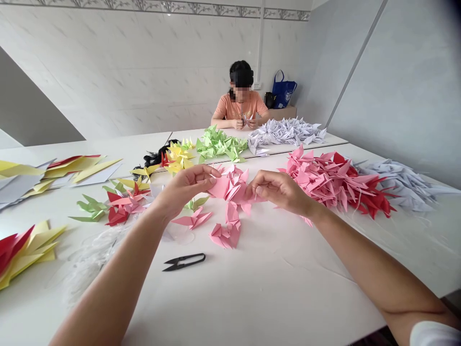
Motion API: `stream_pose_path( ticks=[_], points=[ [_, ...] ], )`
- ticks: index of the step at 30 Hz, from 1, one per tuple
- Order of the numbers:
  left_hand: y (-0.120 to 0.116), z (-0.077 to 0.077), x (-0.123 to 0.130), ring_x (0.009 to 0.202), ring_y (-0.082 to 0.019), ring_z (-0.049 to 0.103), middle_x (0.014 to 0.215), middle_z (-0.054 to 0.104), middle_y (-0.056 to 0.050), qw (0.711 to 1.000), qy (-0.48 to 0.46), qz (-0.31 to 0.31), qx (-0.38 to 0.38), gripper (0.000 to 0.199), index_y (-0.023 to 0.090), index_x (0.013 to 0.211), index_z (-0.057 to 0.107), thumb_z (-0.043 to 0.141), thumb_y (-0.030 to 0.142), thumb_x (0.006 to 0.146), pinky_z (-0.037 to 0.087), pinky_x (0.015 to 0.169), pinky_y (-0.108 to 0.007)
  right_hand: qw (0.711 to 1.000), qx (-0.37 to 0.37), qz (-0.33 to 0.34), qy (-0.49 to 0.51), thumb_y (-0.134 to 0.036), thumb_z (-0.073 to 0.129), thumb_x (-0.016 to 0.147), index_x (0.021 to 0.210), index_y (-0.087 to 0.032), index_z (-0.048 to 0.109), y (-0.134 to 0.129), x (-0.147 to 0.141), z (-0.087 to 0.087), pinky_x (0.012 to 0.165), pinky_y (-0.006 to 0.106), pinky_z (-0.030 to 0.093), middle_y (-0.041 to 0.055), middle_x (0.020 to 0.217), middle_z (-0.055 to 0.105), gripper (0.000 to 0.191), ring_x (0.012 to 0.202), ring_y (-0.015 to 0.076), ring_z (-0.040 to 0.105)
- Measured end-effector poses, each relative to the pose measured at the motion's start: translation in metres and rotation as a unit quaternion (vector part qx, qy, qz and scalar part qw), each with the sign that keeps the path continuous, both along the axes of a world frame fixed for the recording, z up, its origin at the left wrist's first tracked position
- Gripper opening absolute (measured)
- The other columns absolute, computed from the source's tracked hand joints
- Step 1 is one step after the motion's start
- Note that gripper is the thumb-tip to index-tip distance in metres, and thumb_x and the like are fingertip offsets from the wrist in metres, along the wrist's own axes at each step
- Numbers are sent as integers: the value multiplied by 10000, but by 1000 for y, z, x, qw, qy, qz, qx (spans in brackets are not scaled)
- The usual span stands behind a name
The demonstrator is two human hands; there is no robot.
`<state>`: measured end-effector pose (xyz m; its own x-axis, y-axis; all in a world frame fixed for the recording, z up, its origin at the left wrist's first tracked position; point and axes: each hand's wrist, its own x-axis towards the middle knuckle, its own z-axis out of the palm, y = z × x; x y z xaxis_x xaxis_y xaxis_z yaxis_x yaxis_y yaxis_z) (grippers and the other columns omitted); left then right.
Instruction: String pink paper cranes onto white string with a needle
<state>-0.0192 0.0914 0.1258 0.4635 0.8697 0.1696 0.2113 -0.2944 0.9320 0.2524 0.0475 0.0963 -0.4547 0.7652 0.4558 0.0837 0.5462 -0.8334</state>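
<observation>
My left hand (192, 186) pinches the left edge of a pink folded paper piece (220, 187) over the middle of the table. At the right side of the pink paper, my right hand (274, 190) is closed, its thumb and fingertips pressed together near a thin white thread. Exactly what the right fingertips grip is too small to make out. Below the hands, pink folded pieces (225, 234) lie on the white table (270, 298). Another pink piece (193, 220) rests to their left. Black thread snips (184, 262) lie nearer to me, untouched.
A pink and red pile (324, 180) and a white pile (401, 182) lie right. Farther back are green pieces (219, 145) and white ones (284, 134). Clear thread (97, 254) and yellow sheets (39, 245) are left. Across the table sits a person (240, 106).
</observation>
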Motion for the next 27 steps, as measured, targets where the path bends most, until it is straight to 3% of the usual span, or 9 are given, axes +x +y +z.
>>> stream_pose_path(
  ticks=[5,10,14,18,22,25,27],
  points=[
    [17,-13,-11,621,-111,500,691,523,36,992,117,-42,-2,292,232,1155,653,672,307,873,410,578,-220,997,-73,24,-14,-350,611,977,887,-177,636,15,5,-11,895,354,529,72,966,722,197,971,215,684],
    [22,-23,-14,581,-117,499,684,528,38,979,197,-50,16,268,231,1121,638,618,317,868,416,560,-237,988,-117,33,-91,-373,601,966,910,-181,645,29,5,-31,871,347,535,58,940,734,204,938,208,688],
    [25,-26,-16,605,-138,547,697,582,15,956,280,-40,75,300,221,1143,648,547,329,882,444,575,-247,985,-124,46,-115,-390,640,934,865,-175,650,34,4,-41,834,332,535,59,920,744,226,895,206,695],
    [31,-28,-23,739,-192,629,831,703,-34,935,334,5,122,301,223,1116,662,526,329,869,459,663,-276,987,-114,-8,-114,-411,629,929,888,-180,653,40,6,-50,882,343,513,62,968,736,236,938,211,681],
    [36,-29,-34,796,-223,648,893,736,-49,913,377,40,148,319,226,1115,665,494,309,859,435,704,-289,985,-103,-92,-107,-415,587,931,868,-182,609,50,8,-63,832,344,514,104,1249,657,243,940,196,640],
    [39,-29,-40,764,-223,647,865,733,-43,903,401,39,153,346,231,1132,671,465,300,863,425,684,-288,983,-104,-107,-111,-415,609,901,836,-174,601,53,7,-71,775,325,531,119,1409,557,250,860,156,627],
    [40,-31,-41,751,-227,646,854,732,-46,898,410,37,158,356,226,1127,678,456,293,857,423,672,-289,982,-109,-102,-114,-421,617,890,833,-171,604,53,5,-75,752,314,540,121,1398,561,256,828,143,628]
  ],
)
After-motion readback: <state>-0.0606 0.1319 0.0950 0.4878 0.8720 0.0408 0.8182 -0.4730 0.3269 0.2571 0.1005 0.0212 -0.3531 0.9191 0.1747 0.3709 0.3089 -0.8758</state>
